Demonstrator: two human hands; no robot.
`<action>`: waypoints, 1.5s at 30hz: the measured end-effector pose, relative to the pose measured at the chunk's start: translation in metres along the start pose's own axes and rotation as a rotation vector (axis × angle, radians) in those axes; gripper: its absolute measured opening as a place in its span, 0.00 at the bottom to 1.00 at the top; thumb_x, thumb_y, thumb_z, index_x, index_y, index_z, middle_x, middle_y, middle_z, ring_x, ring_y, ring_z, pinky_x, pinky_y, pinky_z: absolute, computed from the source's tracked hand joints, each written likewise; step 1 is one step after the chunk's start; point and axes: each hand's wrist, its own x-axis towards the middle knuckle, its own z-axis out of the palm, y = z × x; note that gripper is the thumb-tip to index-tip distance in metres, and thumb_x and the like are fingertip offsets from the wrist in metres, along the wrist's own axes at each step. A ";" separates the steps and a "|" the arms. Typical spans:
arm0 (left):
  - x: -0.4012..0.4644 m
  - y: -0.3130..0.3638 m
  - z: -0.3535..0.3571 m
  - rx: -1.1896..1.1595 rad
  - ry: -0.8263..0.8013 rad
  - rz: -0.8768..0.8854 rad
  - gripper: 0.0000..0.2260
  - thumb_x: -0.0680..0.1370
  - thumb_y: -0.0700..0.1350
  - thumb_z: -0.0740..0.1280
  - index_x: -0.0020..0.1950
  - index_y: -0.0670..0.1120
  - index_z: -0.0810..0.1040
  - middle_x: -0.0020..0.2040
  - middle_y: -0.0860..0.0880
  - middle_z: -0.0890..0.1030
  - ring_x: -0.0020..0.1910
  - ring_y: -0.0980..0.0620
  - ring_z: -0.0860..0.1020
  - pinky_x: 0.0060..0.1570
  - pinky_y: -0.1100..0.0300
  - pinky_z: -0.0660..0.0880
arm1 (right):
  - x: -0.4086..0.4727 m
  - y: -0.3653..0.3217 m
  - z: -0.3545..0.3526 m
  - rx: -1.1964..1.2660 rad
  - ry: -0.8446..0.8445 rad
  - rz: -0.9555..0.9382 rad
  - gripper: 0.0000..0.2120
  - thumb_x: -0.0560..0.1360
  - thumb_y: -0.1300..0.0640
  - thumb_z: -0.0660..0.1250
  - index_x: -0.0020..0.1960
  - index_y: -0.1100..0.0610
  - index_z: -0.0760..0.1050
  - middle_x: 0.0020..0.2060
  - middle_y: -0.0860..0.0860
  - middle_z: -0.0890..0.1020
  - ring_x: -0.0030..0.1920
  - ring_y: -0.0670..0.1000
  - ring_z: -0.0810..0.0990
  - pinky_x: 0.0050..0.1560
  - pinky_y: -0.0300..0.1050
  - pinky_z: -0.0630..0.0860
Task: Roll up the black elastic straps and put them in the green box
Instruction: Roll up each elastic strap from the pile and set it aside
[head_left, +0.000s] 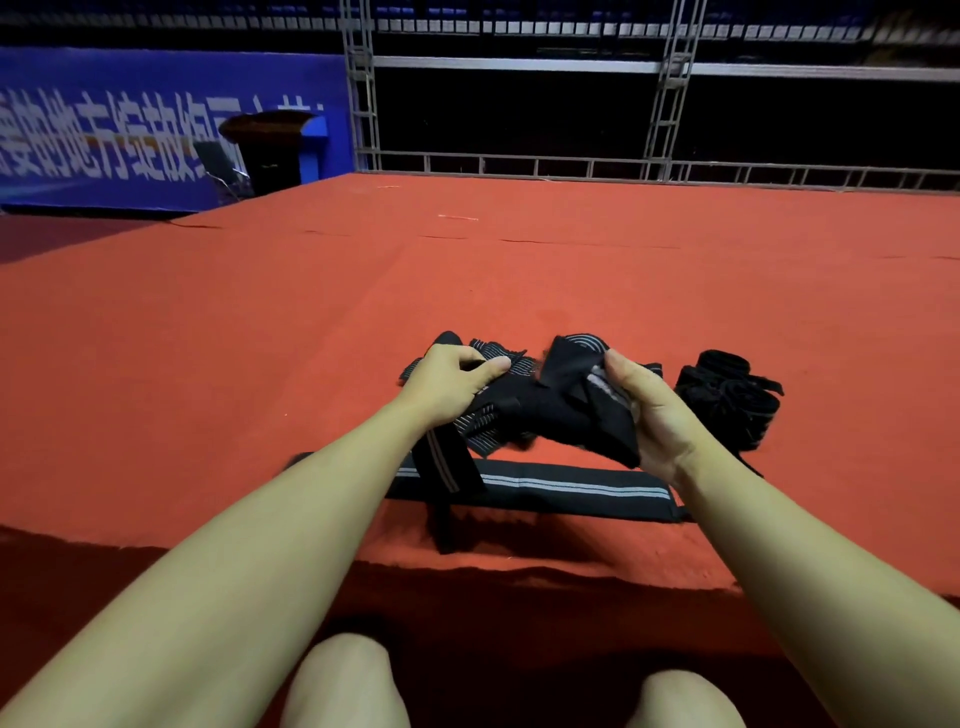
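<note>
Black elastic straps with grey stripes lie tangled on a red carpeted platform (467, 270). My left hand (452, 382) grips a bunch of strap (498, 364) at the left of the tangle. My right hand (649, 410) holds a partly folded black strap end (576, 400) between thumb and fingers. One long strap (561, 488) lies flat across the carpet below my hands, near the platform's front edge. A short strap piece (447, 467) hangs down over it. Another heap of black straps (727, 400) sits just right of my right hand. No green box shows in this view.
The platform's front edge (467, 564) runs just in front of my knees (343, 680). Metal truss railings (519, 166) close off the far side. A dark lectern (270, 150) and a blue banner (130, 130) stand at the back left.
</note>
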 end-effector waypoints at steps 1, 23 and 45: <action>0.001 -0.001 0.000 0.017 0.003 -0.002 0.16 0.78 0.58 0.72 0.38 0.48 0.81 0.31 0.51 0.77 0.33 0.52 0.72 0.39 0.56 0.69 | -0.001 -0.001 -0.002 0.027 0.027 0.007 0.13 0.71 0.46 0.70 0.39 0.54 0.87 0.40 0.52 0.87 0.41 0.49 0.87 0.41 0.44 0.84; 0.001 0.049 -0.035 -0.449 0.261 -0.060 0.14 0.76 0.52 0.76 0.44 0.42 0.82 0.39 0.47 0.81 0.39 0.48 0.79 0.51 0.39 0.82 | 0.012 -0.014 -0.008 -0.772 -0.125 0.222 0.26 0.66 0.44 0.78 0.54 0.63 0.82 0.52 0.57 0.86 0.51 0.55 0.85 0.54 0.46 0.80; -0.052 -0.148 -0.120 -0.009 0.337 -0.405 0.16 0.79 0.50 0.73 0.42 0.37 0.83 0.31 0.44 0.75 0.33 0.49 0.72 0.36 0.55 0.69 | 0.001 -0.006 -0.124 -1.426 0.098 0.363 0.20 0.69 0.37 0.78 0.36 0.54 0.83 0.32 0.47 0.82 0.36 0.45 0.78 0.41 0.42 0.73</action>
